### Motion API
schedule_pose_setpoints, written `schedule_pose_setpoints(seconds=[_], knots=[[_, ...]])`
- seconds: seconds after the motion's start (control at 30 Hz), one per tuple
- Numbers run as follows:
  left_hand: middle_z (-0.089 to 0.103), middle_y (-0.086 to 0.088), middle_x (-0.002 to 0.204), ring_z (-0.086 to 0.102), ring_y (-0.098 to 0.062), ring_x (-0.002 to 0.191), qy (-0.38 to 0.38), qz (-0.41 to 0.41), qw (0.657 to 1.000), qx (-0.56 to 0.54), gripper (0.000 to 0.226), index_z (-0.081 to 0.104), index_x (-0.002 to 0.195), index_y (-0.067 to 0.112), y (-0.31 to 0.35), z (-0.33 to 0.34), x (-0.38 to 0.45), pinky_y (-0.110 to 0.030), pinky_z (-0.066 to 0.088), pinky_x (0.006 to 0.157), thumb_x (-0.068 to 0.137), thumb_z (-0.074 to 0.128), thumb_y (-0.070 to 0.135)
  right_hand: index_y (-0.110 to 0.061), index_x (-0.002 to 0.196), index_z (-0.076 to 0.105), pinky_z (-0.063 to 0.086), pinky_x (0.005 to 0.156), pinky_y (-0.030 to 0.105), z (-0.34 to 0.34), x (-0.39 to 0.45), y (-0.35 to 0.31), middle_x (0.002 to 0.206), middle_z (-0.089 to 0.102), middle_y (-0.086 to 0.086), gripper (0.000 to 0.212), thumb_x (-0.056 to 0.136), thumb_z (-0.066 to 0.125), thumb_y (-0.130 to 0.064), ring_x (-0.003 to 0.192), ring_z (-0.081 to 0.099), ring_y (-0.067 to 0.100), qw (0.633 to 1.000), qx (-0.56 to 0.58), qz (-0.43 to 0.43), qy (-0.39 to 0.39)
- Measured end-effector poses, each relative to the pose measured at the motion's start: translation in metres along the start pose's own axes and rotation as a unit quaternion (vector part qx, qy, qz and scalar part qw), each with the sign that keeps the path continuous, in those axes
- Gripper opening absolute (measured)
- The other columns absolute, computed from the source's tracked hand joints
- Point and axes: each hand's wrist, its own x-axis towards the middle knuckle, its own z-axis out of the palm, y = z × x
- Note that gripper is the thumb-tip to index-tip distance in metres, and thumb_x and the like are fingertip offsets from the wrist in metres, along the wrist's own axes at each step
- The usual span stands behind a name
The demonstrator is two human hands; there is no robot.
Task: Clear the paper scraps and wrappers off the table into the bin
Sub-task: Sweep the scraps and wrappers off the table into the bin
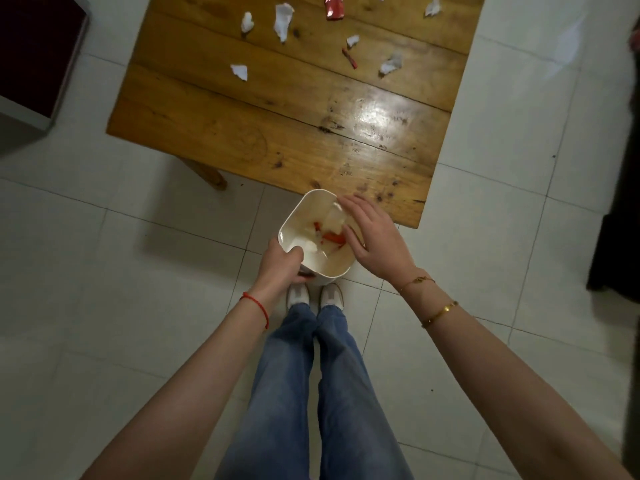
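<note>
Hands meet at the white bin (294, 220), held just off the near edge of the wooden worktop (242, 126), above the tiled floor. Left hand (282, 263) has its grip closed on the bin's near-left rim. Right hand (372, 242) hovers over the bin's right side, fingers spread wide, holding nothing. White paper and red wrapper bits lie inside. Paper scraps (283, 20) and a red wrapper (334, 6) lie scattered across the worktop's far half.

No readable text anywhere, red wrapper (334, 6) on table perhaps printed, too blurred to read
</note>
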Motion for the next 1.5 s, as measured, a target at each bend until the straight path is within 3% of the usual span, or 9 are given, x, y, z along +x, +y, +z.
schedule_pose_setpoints(seconds=[0.3,0.43,0.53,0.67,0.8,0.93,1.17,1.33,1.5], knots=[[0.053,-0.009,0.119,0.059,-0.029,0.101,-0.054,0.093,0.991,0.073,0.045,0.046,0.122,0.021,0.074,0.011,-0.083,-0.048,0.062,0.066,0.082,0.045,0.0,-0.009,0.144,0.045,0.032,0.118,0.043,-0.097,-0.039,-0.044,0.146,0.05,0.007,0.046,0.1,0.052,-0.019,0.14,0.04,0.024,0.991,0.034,0.046,0.118],[0.053,-0.012,0.128,0.058,-0.037,0.111,-0.064,0.111,0.985,0.116,0.056,0.044,0.136,0.016,0.096,0.026,-0.108,-0.051,0.061,0.07,0.082,0.045,0.001,-0.007,0.144,0.045,0.031,0.118,0.043,-0.135,-0.059,-0.042,0.147,0.049,0.009,0.046,0.1,0.05,-0.019,0.14,0.041,0.025,0.984,0.035,0.072,0.157],[0.057,-0.011,0.122,0.063,-0.033,0.101,-0.075,0.127,0.98,0.13,0.052,0.047,0.13,0.019,0.11,0.045,-0.123,-0.049,0.062,0.068,0.082,0.041,0.001,-0.007,0.144,0.045,0.032,0.118,0.044,-0.161,-0.073,-0.029,0.147,0.05,0.01,0.045,0.101,0.05,-0.019,0.14,0.041,0.025,0.977,0.033,0.101,0.184],[0.063,-0.003,0.1,0.065,-0.022,0.083,-0.09,0.159,0.975,0.125,0.044,0.054,0.105,0.029,0.125,0.08,-0.14,-0.046,0.062,0.064,0.081,0.037,-0.003,-0.01,0.145,0.045,0.033,0.117,0.044,-0.194,-0.089,0.0,0.147,0.05,0.008,0.046,0.101,0.05,-0.021,0.14,0.042,0.024,0.971,0.028,0.122,0.202],[0.062,0.003,0.095,0.063,-0.021,0.086,-0.086,0.168,0.976,0.106,0.043,0.056,0.094,0.034,0.138,0.128,-0.156,-0.034,0.059,0.053,0.081,0.039,-0.002,-0.011,0.145,0.045,0.034,0.117,0.045,-0.232,-0.103,0.036,0.147,0.051,0.007,0.045,0.101,0.05,-0.022,0.139,0.042,0.024,0.972,0.023,0.124,0.198],[0.061,-0.003,0.1,0.064,-0.025,0.088,-0.079,0.157,0.982,0.072,0.038,0.053,0.106,0.024,0.142,0.185,-0.17,-0.027,0.056,0.048,0.08,0.041,-0.001,-0.008,0.143,0.048,0.036,0.115,0.045,-0.279,-0.119,0.081,0.144,0.053,0.009,0.044,0.1,0.052,-0.019,0.137,0.045,0.025,0.981,0.012,0.082,0.173],[0.049,-0.015,0.123,0.057,-0.04,0.108,-0.038,0.094,0.995,-0.027,0.052,0.043,0.134,0.01,0.151,0.286,-0.184,-0.045,0.062,0.062,0.085,0.043,-0.006,-0.009,0.141,0.05,0.037,0.114,0.039,-0.352,-0.126,0.161,0.14,0.056,0.007,0.042,0.1,0.053,-0.021,0.132,0.048,0.023,0.991,-0.015,0.026,0.133],[0.048,-0.013,0.122,0.055,-0.039,0.11,-0.018,0.09,0.994,-0.055,0.045,0.043,0.131,0.01,0.17,0.337,-0.189,-0.043,0.062,0.065,0.088,0.044,-0.005,-0.009,0.138,0.052,0.041,0.11,0.037,-0.391,-0.108,0.204,0.136,0.058,0.006,0.04,0.099,0.052,-0.021,0.127,0.05,0.022,0.991,-0.017,-0.001,0.129],[0.053,-0.004,0.1,0.059,-0.035,0.1,0.01,0.101,0.991,-0.091,0.033,0.044,0.115,0.016,0.197,0.372,-0.178,-0.041,0.063,0.064,0.089,0.045,-0.003,-0.01,0.137,0.052,0.042,0.108,0.034,-0.415,-0.073,0.242,0.133,0.059,0.004,0.039,0.099,0.052,-0.022,0.125,0.051,0.02,0.993,-0.019,-0.031,0.114]])
